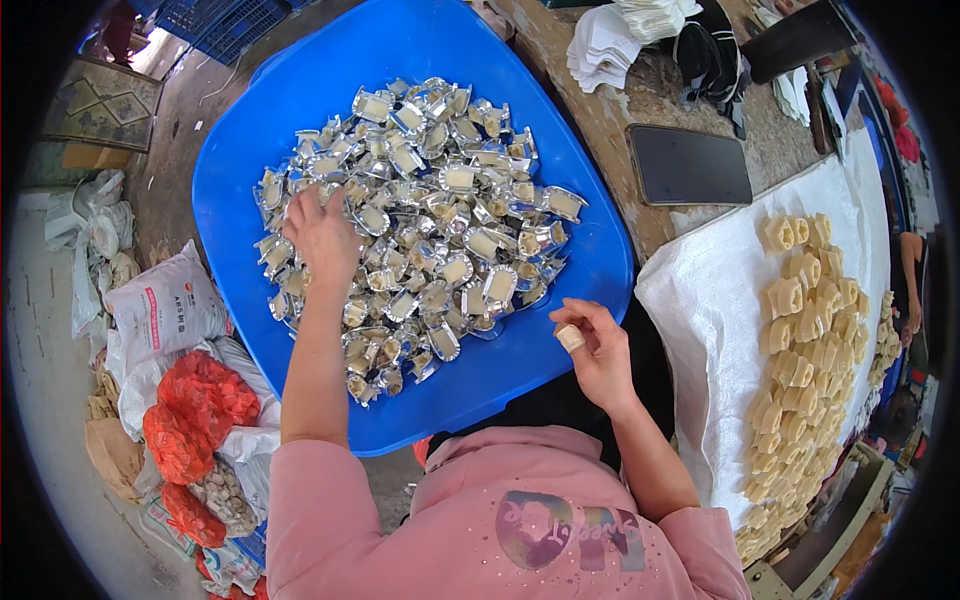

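Note:
My left hand [322, 238] reaches into a heap of shiny silver parts with cream-coloured inserts [440, 190]. Its fingers are a little apart, with the tips touching pieces at the heap's left side, and no piece shows lifted in them. The heap lies in a large blue plastic tub [240, 110] in front of me. Near the tub's right front rim, my right hand [603, 362] pinches a small cream-coloured plastic piece [570, 338] between thumb and fingers. This piece resembles the many cream plastic pieces [800, 350] spread on a white woven sack [690, 330] at my right.
A black phone [689, 165] lies on the worn wooden table [590, 130], with white gloves [603, 45] and a dark cylinder [800, 40] beyond. Sacks [165, 305] and red bags [200, 400] crowd the floor at left. Another person's arm [911, 280] shows at far right.

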`<action>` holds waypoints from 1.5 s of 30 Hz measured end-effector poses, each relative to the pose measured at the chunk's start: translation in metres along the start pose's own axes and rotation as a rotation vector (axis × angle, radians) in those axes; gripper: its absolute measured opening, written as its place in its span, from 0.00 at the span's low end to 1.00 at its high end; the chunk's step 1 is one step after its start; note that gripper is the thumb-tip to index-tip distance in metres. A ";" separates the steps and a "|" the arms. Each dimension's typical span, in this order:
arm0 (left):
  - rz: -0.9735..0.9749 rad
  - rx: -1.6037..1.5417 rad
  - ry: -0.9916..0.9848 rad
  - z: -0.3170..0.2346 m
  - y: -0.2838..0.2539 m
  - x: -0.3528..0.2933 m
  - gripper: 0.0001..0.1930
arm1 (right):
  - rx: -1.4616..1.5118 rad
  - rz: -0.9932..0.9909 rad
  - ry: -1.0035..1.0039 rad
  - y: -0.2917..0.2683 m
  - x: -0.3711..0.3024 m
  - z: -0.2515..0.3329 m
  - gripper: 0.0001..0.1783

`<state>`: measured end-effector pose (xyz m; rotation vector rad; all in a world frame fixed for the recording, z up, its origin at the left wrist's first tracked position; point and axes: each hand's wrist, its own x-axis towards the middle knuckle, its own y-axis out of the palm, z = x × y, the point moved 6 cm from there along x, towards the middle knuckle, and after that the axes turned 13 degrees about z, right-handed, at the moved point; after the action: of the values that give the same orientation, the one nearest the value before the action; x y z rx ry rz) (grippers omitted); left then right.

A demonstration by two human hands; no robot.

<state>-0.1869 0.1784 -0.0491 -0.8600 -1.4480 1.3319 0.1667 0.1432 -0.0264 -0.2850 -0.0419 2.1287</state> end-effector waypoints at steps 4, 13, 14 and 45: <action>0.072 -0.468 0.219 -0.051 0.003 0.016 0.21 | -0.040 0.014 -0.014 0.002 0.003 0.000 0.20; 0.610 -0.499 0.164 -0.143 0.047 0.061 0.36 | -0.076 -0.003 0.011 0.000 -0.001 -0.001 0.20; 0.578 -0.504 0.171 -0.143 0.047 0.061 0.36 | -0.068 -0.004 0.007 -0.001 -0.001 -0.001 0.20; 0.317 -0.426 0.347 -0.042 -0.014 -0.077 0.21 | -0.156 0.012 -0.010 0.000 0.005 0.001 0.17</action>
<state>-0.1228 0.1175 -0.0514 -1.5710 -1.3723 1.0343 0.1638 0.1473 -0.0259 -0.3666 -0.2131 2.1428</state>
